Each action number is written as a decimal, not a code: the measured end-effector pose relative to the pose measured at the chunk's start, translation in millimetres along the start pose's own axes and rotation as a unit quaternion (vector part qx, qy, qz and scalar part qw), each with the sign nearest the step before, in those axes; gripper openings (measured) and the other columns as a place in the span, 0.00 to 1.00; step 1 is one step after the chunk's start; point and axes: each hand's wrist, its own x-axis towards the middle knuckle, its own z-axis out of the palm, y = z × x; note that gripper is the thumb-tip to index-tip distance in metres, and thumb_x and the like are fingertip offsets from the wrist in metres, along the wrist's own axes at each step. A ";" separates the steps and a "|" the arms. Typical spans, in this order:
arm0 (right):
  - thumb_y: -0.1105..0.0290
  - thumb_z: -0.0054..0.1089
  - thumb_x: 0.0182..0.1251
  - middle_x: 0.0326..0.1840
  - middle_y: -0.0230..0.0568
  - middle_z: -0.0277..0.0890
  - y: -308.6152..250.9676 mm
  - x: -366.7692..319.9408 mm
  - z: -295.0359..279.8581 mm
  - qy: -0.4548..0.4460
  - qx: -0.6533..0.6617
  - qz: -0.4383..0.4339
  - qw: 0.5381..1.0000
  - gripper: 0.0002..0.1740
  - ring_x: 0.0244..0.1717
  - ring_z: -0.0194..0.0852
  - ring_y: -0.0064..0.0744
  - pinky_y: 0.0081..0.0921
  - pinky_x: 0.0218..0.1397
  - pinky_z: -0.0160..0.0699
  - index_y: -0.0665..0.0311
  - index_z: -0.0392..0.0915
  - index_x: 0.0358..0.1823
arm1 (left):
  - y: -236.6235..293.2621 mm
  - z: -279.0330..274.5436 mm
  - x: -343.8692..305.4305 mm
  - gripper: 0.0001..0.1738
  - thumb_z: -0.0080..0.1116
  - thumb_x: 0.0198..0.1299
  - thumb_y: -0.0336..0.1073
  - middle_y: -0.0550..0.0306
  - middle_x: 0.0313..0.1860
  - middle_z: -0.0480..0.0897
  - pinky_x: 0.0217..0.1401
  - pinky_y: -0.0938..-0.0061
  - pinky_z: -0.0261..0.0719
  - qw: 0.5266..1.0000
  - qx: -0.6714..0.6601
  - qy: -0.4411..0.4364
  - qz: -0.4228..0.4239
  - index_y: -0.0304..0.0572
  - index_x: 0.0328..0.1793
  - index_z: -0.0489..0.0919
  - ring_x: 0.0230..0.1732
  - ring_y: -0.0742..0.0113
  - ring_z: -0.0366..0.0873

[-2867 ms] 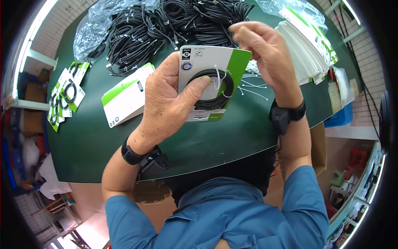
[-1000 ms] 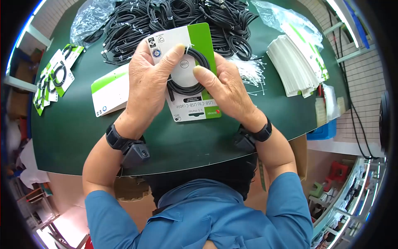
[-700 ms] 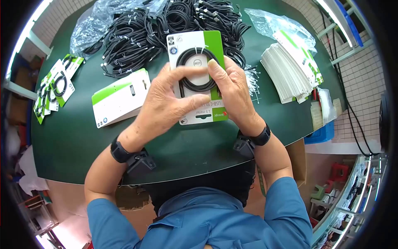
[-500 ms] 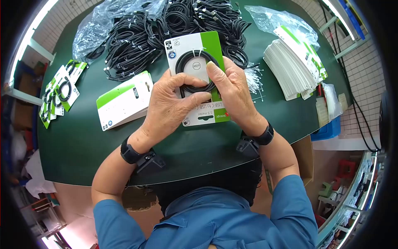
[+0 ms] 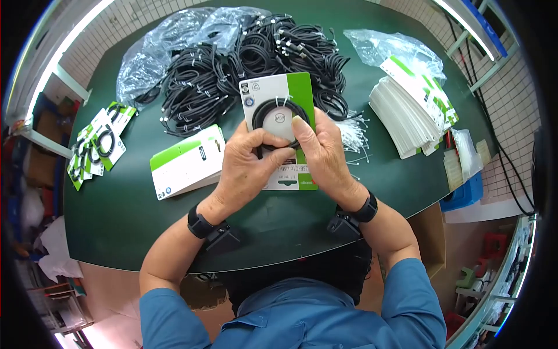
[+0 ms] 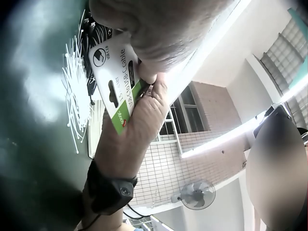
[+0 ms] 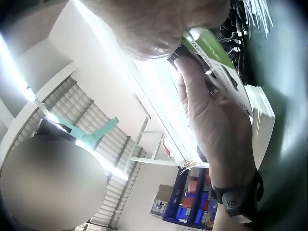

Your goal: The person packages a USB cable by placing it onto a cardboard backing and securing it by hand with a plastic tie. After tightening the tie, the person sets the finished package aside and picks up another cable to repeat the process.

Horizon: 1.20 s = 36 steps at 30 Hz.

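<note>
I am holding the cable card [image 5: 279, 119] in front of me above the bench [image 5: 133, 232], its print standing upside down to me and the black coil [image 5: 258, 119] lying against its face. My right grip [image 5: 326, 154] is clasping the card's right edge, thumb pressing on the front; my left grip [image 5: 247, 163] is pinching the coil at the card's lower left, thumb and forefinger nearly meeting. Beyond the card a heap of black cables [image 5: 250, 70] is sprawling, with clear plastic [image 5: 157, 55] bunching beside it. Left of the card a stack of flat cards [image 5: 186, 160] is lying, and farther left some carded coils [image 5: 114, 154] are overlapping. Right of the card, white ties [image 5: 353, 136] are lying near, and a fanned pile of cards [image 5: 401, 119] is resting farther out. The card is covering some of the heap; my right fingers are hiding behind it, and my left thumb is masking lower print. A blurred hand is crowding both wrist views, leaving the coil hard to make out there.
</note>
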 end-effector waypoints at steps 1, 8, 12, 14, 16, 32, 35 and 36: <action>0.58 0.57 0.87 0.46 0.36 0.84 -0.7 0.5 0.2 0.002 0.010 0.007 1.000 0.20 0.45 0.78 0.21 0.24 0.49 0.80 0.72 0.79 0.58 | -2.0 -0.1 1.0 0.10 0.80 0.55 0.26 0.50 0.53 0.81 0.53 0.70 0.85 1.000 0.002 0.000 0.005 0.36 0.42 0.90 0.50 0.64 0.83; 0.58 0.56 0.87 0.46 0.36 0.84 -2.9 2.8 -6.6 -0.021 0.067 0.067 0.995 0.19 0.45 0.78 0.21 0.25 0.50 0.80 0.71 0.80 0.57 | 6.5 1.6 10.8 0.29 0.77 0.59 0.30 0.51 0.57 0.80 0.55 0.69 0.84 0.985 -0.122 0.115 0.048 0.36 0.66 0.81 0.57 0.64 0.80; 0.60 0.56 0.87 0.44 0.36 0.85 -4.2 6.1 -17.4 -0.026 -0.008 0.032 0.999 0.18 0.42 0.78 0.25 0.30 0.49 0.81 0.72 0.81 0.56 | 10.9 -25.8 19.4 0.32 0.75 0.63 0.33 0.52 0.55 0.82 0.52 0.69 0.83 0.991 -0.064 0.115 0.011 0.34 0.71 0.75 0.53 0.66 0.81; 0.61 0.55 0.87 0.46 0.35 0.85 -0.7 3.4 -16.8 0.008 -0.180 -0.110 0.977 0.18 0.42 0.79 0.26 0.30 0.52 0.81 0.72 0.81 0.56 | 9.9 -39.1 21.5 0.28 0.74 0.65 0.36 0.53 0.50 0.83 0.48 0.71 0.83 0.997 0.062 0.038 -0.023 0.33 0.67 0.77 0.48 0.69 0.81; 0.58 0.53 0.87 0.55 0.40 0.84 -3.5 2.7 -17.8 -0.015 -0.018 0.023 0.999 0.21 0.51 0.80 0.26 0.27 0.58 0.79 0.71 0.80 0.61 | 20.8 -33.0 17.2 0.24 0.71 0.65 0.33 0.52 0.44 0.87 0.45 0.73 0.84 0.979 -0.141 -0.066 -0.129 0.27 0.63 0.77 0.43 0.71 0.85; 0.52 0.45 0.91 0.64 0.47 0.83 -9.3 6.1 -14.2 -0.026 0.068 0.096 0.993 0.28 0.58 0.84 0.30 0.21 0.47 0.81 0.70 0.74 0.72 | 19.4 -186.8 12.5 0.14 0.67 0.76 0.40 0.58 0.37 0.86 0.51 0.74 0.91 0.804 -0.430 0.402 -0.084 0.35 0.53 0.82 0.46 0.63 0.90; 0.53 0.46 0.91 0.62 0.45 0.84 -6.2 6.2 -13.3 -0.062 0.077 0.100 0.990 0.27 0.56 0.84 0.27 0.21 0.46 0.81 0.70 0.76 0.70 | 8.6 -168.1 5.9 0.16 0.68 0.75 0.38 0.55 0.42 0.87 0.55 0.70 0.90 0.865 -0.372 0.303 -0.146 0.30 0.56 0.82 0.52 0.60 0.89; 0.53 0.47 0.91 0.60 0.44 0.85 -5.7 6.3 -14.0 -0.067 0.079 0.101 0.990 0.26 0.56 0.84 0.27 0.20 0.46 0.81 0.70 0.77 0.70 | 4.5 -161.7 2.7 0.18 0.69 0.75 0.38 0.54 0.44 0.87 0.57 0.69 0.90 0.890 -0.335 0.260 -0.170 0.28 0.58 0.82 0.55 0.58 0.89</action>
